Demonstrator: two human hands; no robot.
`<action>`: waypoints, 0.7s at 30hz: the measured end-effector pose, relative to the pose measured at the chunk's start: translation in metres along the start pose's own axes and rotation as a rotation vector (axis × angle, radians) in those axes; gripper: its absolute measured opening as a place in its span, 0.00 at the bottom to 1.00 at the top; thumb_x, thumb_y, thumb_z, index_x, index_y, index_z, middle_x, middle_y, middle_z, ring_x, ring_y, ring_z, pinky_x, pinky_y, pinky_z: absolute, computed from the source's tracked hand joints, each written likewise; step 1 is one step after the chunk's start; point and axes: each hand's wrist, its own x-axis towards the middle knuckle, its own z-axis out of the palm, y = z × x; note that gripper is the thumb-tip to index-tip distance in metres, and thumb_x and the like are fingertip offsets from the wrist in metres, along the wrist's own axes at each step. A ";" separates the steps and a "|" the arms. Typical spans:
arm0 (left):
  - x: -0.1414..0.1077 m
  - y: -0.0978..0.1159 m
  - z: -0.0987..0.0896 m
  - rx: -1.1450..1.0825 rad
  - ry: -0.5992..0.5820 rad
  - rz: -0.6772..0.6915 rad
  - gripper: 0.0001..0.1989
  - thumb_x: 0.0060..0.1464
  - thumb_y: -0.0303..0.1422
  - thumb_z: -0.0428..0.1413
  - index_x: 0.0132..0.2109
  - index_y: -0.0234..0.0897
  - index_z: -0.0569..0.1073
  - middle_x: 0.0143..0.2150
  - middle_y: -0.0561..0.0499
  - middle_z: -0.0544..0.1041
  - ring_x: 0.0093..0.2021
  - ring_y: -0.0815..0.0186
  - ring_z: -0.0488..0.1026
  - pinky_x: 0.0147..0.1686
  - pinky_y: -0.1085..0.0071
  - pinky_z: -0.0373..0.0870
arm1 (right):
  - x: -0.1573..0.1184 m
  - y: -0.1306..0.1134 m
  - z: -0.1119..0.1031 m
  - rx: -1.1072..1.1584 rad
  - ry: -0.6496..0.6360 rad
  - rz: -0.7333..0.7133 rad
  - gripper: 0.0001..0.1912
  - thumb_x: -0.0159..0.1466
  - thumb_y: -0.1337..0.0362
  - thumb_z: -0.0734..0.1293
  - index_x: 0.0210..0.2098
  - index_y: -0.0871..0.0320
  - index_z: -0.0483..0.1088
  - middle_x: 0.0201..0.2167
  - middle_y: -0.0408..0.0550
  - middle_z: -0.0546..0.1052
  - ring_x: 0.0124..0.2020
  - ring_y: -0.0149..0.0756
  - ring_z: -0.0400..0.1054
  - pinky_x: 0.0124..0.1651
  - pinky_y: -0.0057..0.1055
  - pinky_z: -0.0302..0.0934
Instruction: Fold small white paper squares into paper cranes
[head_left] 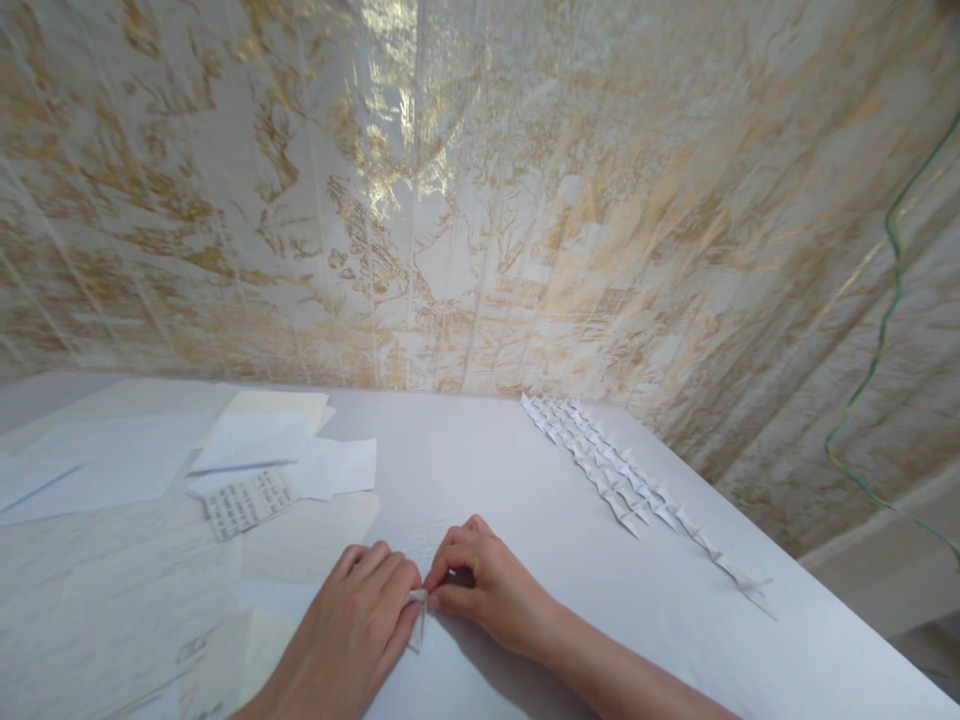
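Between my two hands, low in the middle of the head view, is a small folded piece of paper (420, 622). My left hand (360, 610) is closed on it, fingers pressed together, covering most of its left part. My right hand (480, 575) pinches the paper's upper right edge between thumb and forefinger. The piece is pale, narrow and creased, its lower tip pointing down toward the tabletop. How far it is folded under the fingers is hidden.
Rows of small folded paper pieces (600, 455) run along the right side of the white table (457, 450). Loose sheets (112, 600) and a scrap with writing (249, 502) overlap on the left. Gold-patterned curtain (450, 200) hangs behind; a green cord (889, 310) dangles at right.
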 end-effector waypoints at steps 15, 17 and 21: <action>0.001 -0.003 -0.006 -0.156 -0.055 -0.044 0.09 0.59 0.23 0.50 0.34 0.41 0.70 0.32 0.54 0.73 0.34 0.58 0.68 0.37 0.63 0.59 | 0.010 -0.007 -0.002 -0.047 -0.048 0.022 0.09 0.54 0.75 0.78 0.27 0.56 0.79 0.29 0.39 0.77 0.42 0.36 0.68 0.48 0.30 0.57; 0.001 -0.004 -0.006 -0.194 -0.074 -0.054 0.09 0.60 0.24 0.49 0.35 0.41 0.70 0.33 0.54 0.74 0.35 0.58 0.69 0.38 0.62 0.59 | 0.010 -0.010 -0.001 -0.095 -0.054 0.043 0.10 0.52 0.75 0.79 0.28 0.56 0.78 0.30 0.39 0.76 0.40 0.36 0.67 0.48 0.31 0.57; 0.002 -0.007 -0.008 -0.274 -0.115 -0.064 0.10 0.63 0.25 0.48 0.38 0.42 0.71 0.36 0.53 0.76 0.37 0.58 0.70 0.40 0.61 0.60 | 0.009 -0.014 0.001 -0.158 -0.044 0.038 0.12 0.51 0.74 0.79 0.31 0.56 0.77 0.32 0.40 0.75 0.39 0.36 0.65 0.48 0.33 0.56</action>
